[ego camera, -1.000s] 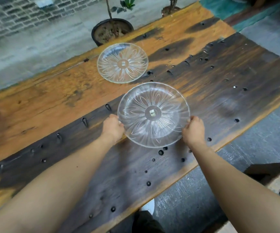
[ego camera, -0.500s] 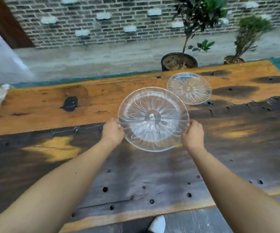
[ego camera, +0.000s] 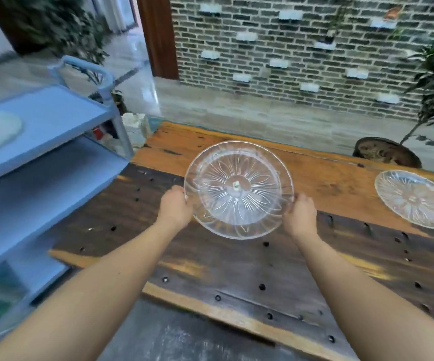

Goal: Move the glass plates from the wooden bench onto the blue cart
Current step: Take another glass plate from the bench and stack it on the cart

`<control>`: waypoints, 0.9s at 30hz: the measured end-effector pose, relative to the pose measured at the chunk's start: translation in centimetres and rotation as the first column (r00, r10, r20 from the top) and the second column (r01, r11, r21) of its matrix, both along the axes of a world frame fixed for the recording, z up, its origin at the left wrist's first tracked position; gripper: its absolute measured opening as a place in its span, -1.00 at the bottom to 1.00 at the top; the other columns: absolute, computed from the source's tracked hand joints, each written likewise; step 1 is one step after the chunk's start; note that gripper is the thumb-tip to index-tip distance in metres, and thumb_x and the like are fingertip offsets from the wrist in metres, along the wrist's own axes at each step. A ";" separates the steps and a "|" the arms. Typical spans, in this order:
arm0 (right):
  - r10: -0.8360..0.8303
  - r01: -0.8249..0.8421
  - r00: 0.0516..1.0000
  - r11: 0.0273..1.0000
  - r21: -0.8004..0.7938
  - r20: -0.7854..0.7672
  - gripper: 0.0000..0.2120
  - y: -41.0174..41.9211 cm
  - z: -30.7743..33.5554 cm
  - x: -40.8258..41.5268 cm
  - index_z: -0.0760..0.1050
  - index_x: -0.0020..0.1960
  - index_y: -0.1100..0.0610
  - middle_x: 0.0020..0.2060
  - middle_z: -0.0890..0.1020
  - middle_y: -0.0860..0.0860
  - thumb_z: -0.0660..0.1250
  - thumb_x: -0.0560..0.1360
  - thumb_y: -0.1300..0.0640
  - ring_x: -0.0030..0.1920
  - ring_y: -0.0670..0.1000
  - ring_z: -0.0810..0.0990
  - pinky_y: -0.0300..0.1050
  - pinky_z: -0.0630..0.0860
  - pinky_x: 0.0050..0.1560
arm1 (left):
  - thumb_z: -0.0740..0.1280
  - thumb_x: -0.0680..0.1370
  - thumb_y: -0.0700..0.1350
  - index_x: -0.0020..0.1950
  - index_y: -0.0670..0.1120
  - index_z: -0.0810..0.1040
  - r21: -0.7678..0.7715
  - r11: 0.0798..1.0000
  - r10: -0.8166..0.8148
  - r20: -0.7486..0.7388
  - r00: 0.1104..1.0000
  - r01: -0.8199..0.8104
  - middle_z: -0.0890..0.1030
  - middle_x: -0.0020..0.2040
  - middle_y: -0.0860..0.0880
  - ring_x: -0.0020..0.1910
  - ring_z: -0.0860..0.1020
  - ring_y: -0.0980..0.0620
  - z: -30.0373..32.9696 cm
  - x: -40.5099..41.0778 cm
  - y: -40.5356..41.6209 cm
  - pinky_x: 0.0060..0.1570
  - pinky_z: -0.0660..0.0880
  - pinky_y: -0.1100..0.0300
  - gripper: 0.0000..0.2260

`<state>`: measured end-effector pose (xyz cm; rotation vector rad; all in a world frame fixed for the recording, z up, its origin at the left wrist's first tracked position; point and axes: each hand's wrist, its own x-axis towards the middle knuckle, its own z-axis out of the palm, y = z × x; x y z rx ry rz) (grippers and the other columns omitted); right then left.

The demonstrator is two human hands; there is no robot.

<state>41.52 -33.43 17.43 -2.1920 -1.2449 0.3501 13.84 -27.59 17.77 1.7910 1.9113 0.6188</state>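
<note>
Carefully, the left hand (ego camera: 175,207) and right hand (ego camera: 299,213) clasp 1 glass plate (ego camera: 238,190) by its rim, best kept level toward the blue cart (ego camera: 54,118).

A single head-worn camera looks forward and down from the near edge of the wooden bench (ego camera: 236,272), close above it, facing the brick wall (ego camera: 301,48) beyond its far edge.
</note>
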 end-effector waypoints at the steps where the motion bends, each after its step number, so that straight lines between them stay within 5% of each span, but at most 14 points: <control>1: 0.016 -0.016 1.000 1.000 -0.002 -0.005 -0.73 0.5 0.3 -1.7 0.39 0.24 0.33 0.17 0.46 0.29 0.16 0.55 0.32 0.16 0.26 0.46 -0.01 0.36 0.14 | 0.24 0.55 -0.15 0.12 -0.28 0.49 0.010 1.000 0.017 -0.007 1.000 -0.017 0.61 0.08 -0.28 0.12 0.55 -0.27 0.1 -1.8 0.0 0.08 0.46 0.02 -0.76; 12: 0.309 -0.311 0.950 0.949 0.051 0.035 -0.72 6.9 1.6 -19.8 0.41 0.26 0.30 0.16 0.50 0.26 0.15 0.56 0.31 0.17 0.22 0.45 -0.06 0.30 0.16 | 0.20 0.55 -0.17 0.07 -0.22 0.50 0.038 0.948 0.314 0.015 0.949 -0.315 0.63 0.05 -0.22 0.10 0.55 -0.25 0.8 -20.6 -1.3 0.04 0.46 0.03 -0.81; 27: 0.604 -0.597 0.795 0.796 0.095 -0.057 -0.73 17.5 0.0 -36.1 0.43 0.23 0.32 0.11 0.51 0.30 0.12 0.58 0.27 0.14 0.27 0.47 0.00 0.36 0.15 | 0.20 0.57 -0.19 0.10 -0.27 0.51 0.012 0.801 0.598 -0.072 0.798 -0.599 0.64 0.02 -0.25 0.08 0.57 -0.28 1.3 -34.2 0.0 0.07 0.49 -0.02 -0.80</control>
